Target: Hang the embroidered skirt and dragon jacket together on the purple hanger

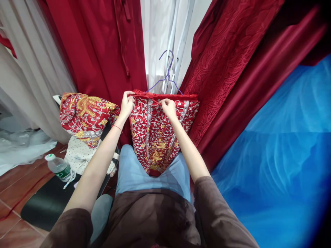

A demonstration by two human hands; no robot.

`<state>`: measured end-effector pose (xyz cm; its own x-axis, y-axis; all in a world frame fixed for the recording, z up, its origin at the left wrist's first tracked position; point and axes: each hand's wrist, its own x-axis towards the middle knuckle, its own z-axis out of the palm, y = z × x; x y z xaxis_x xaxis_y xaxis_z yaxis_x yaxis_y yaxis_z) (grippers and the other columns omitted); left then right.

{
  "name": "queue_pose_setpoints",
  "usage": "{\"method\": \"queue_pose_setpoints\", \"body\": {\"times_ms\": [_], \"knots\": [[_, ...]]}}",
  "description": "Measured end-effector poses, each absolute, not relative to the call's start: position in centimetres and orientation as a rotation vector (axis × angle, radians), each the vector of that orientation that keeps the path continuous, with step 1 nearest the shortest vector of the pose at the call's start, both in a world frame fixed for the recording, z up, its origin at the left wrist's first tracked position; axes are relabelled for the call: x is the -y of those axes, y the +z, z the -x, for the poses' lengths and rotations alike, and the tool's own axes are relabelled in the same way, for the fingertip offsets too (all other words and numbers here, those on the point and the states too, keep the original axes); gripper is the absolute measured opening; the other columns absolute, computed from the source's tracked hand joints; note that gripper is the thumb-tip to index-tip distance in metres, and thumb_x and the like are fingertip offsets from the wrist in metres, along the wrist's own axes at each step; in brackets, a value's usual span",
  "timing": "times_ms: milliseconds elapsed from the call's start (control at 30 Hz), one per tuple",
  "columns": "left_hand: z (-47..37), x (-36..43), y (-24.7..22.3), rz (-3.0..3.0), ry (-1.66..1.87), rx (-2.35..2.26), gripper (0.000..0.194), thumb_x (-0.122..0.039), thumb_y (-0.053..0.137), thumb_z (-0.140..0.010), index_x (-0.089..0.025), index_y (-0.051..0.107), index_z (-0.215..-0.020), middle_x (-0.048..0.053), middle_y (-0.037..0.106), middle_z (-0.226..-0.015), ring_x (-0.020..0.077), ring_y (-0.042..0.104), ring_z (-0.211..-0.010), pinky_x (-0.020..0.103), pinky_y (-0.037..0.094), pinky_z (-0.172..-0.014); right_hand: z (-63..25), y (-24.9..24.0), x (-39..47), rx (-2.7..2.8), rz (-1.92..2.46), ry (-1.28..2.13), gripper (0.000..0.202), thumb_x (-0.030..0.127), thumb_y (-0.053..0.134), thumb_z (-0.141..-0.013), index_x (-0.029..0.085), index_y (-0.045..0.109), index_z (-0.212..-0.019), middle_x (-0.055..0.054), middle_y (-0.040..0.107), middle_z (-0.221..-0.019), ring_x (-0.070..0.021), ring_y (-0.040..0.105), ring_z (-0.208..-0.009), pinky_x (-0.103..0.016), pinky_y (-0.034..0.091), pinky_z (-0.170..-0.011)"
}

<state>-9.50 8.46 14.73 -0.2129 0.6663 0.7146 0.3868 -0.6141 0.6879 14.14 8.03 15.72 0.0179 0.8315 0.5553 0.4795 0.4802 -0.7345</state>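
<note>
A red skirt (161, 132) with silver and gold embroidery lies across my lap, its red waistband (188, 97) at the far edge. My left hand (127, 104) pinches the left end of that band. Near the middle, my right hand (168, 107) is closed with its fingertips on what looks like a thin red tie (154, 100) at the band. A purple wire hanger (169, 70) rises from behind the waistband, its hook free over white metal bars. Its lower part is hidden by the cloth.
A matching embroidered red garment (86, 115) is draped at the left. Below it are a dotted white cloth bag (79, 155), a water bottle (58, 166) and a black seat (48, 203). Red drapes (98, 44), a white metal rack (178, 44) and blue tulle (279, 155) surround my lap.
</note>
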Motion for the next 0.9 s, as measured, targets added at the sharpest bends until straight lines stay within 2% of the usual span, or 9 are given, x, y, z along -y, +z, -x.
{"method": "queue_pose_setpoints", "body": {"times_ms": [67, 167, 300, 433, 533, 633, 733, 800, 900], "knots": [[9.7, -7.1, 14.7, -2.014, 1.848, -1.286, 0.027, -0.036, 0.050, -0.095, -0.025, 0.072, -0.105, 0.002, 0.064, -0.077, 0.0164, 0.062, -0.069, 0.030, 0.050, -0.073, -14.2, 15.4, -8.4, 1.689, 1.183, 0.435, 0.021, 0.020, 0.054, -0.085, 0.016, 0.075, -0.082, -0.004, 0.072, -0.076, -0.0170, 0.063, -0.073, -0.032, 0.050, -0.084], [9.9, -5.5, 14.1, -2.302, 1.654, -1.476, 0.020, -0.032, 0.060, -0.087, -0.024, 0.078, -0.087, 0.005, 0.070, -0.083, 0.0217, 0.066, -0.082, 0.032, 0.048, -0.079, -14.0, 15.1, -8.5, 1.859, 1.117, 0.494, 0.014, 0.020, 0.062, -0.079, 0.016, 0.076, -0.078, -0.001, 0.070, -0.073, -0.0143, 0.060, -0.068, -0.029, 0.047, -0.078], [9.4, -5.1, 13.5, -2.048, 1.950, -1.655, 0.023, -0.036, 0.061, -0.092, -0.023, 0.079, -0.090, 0.007, 0.071, -0.083, 0.0217, 0.066, -0.083, 0.031, 0.045, -0.078, -13.3, 15.4, -7.6, 2.085, 0.886, 0.524, 0.017, 0.026, 0.064, -0.081, 0.017, 0.078, -0.087, 0.003, 0.066, -0.068, -0.0123, 0.054, -0.067, -0.026, 0.043, -0.073], [7.8, -5.7, 14.8, -1.772, 2.245, -1.389, 0.024, -0.037, 0.061, -0.095, -0.021, 0.079, -0.094, 0.003, 0.068, -0.079, 0.0196, 0.065, -0.085, 0.030, 0.048, -0.079, -12.8, 16.3, -6.5, 2.164, 0.762, 0.576, 0.024, 0.031, 0.066, -0.083, 0.016, 0.078, -0.097, 0.003, 0.064, -0.072, -0.0122, 0.052, -0.070, -0.026, 0.042, -0.073], [6.3, -5.7, 16.2, -1.703, 2.237, -1.090, 0.028, -0.042, 0.062, -0.093, -0.020, 0.079, -0.090, 0.004, 0.072, -0.082, 0.0200, 0.068, -0.088, 0.031, 0.051, -0.082, -12.9, 16.8, -5.8, 2.149, 0.707, 0.642, 0.028, 0.042, 0.069, -0.083, 0.018, 0.077, -0.096, 0.002, 0.064, -0.076, -0.0123, 0.052, -0.071, -0.026, 0.042, -0.071], [5.5, -5.5, 17.1, -1.834, 1.930, -0.952, 0.032, -0.045, 0.069, -0.087, -0.018, 0.075, -0.071, 0.003, 0.069, -0.071, 0.0195, 0.067, -0.080, 0.031, 0.051, -0.076, -13.0, 16.8, -5.4, 2.010, 0.646, 0.782, 0.040, 0.059, 0.069, -0.083, 0.020, 0.074, -0.088, 0.002, 0.060, -0.073, -0.0107, 0.046, -0.063, -0.024, 0.039, -0.061], [5.7, -5.1, 17.1, -1.943, 1.717, -1.031, 0.031, -0.043, 0.082, -0.075, -0.017, 0.070, -0.061, -0.001, 0.057, -0.056, 0.0152, 0.057, -0.062, 0.029, 0.043, -0.062, -12.8, 16.7, -5.6, 1.763, 0.643, 0.870, 0.054, 0.074, 0.061, -0.084, 0.021, 0.071, -0.085, 0.004, 0.049, -0.064, -0.0091, 0.034, -0.052, -0.024, 0.029, -0.049], [6.0, -4.9, 17.0, -1.978, 1.660, -1.073, 0.030, -0.040, 0.085, -0.070, -0.017, 0.069, -0.061, -0.003, 0.049, -0.052, 0.0122, 0.047, -0.054, 0.028, 0.036, -0.056, -12.5, 16.7, -5.9, 1.699, 0.645, 0.832, 0.055, 0.073, 0.058, -0.086, 0.021, 0.072, -0.088, 0.003, 0.051, -0.065, -0.0097, 0.037, -0.052, -0.024, 0.031, -0.049], [6.4, -4.9, 17.0, -2.029, 1.519, -1.035, 0.024, -0.035, 0.085, -0.068, -0.017, 0.071, -0.065, -0.005, 0.048, -0.053, 0.0093, 0.039, -0.051, 0.027, 0.032, -0.054, -11.9, 16.9, -6.4, 1.826, 0.629, 0.657, 0.039, 0.057, 0.061, -0.091, 0.021, 0.075, -0.095, -0.002, 0.064, -0.083, -0.0136, 0.054, -0.069, -0.026, 0.045, -0.062]]}}
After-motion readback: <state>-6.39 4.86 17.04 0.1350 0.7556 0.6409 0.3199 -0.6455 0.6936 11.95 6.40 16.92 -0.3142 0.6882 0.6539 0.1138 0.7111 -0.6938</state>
